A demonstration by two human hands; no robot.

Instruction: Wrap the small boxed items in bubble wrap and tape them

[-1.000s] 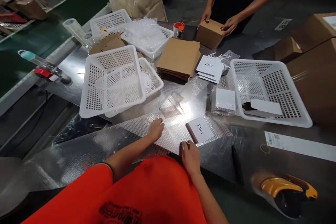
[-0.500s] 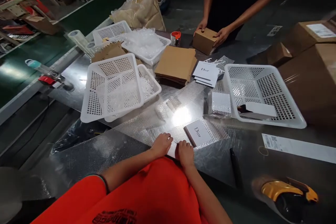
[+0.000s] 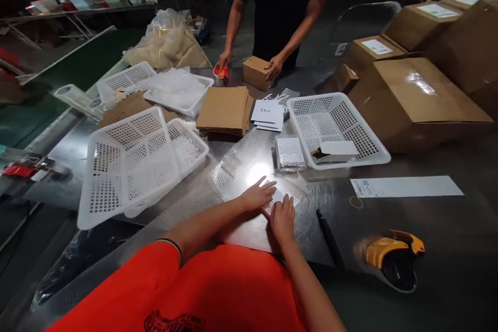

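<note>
A flat white box (image 3: 277, 196), largely hidden by my hands, lies on a bubble wrap sheet (image 3: 231, 166) at the table's near side. My left hand (image 3: 259, 195) reaches over its left part, fingers stretched out and resting on top. At its near right corner is my right hand (image 3: 283, 220), thumb against the side and fingers bent over the top. A smooth pale sheet (image 3: 249, 233) lies between my forearms. Just beyond stands a bubble-wrapped white box (image 3: 290, 152).
White baskets stand left (image 3: 128, 166) and right (image 3: 338, 129). Between them are flat cardboard (image 3: 221, 109) and white Dior bags (image 3: 268, 113). Opposite, a co-worker holds a carton (image 3: 257, 72) and a red tape dispenser (image 3: 221, 72). A black pen-like tool (image 3: 330, 238) and a yellow-black tape dispenser (image 3: 395, 259) lie right.
My hands have moved from the table's near edge onto the white box, covering its lettering. The view has shifted. One of the co-worker's hands has left the carton for the red tape dispenser.
</note>
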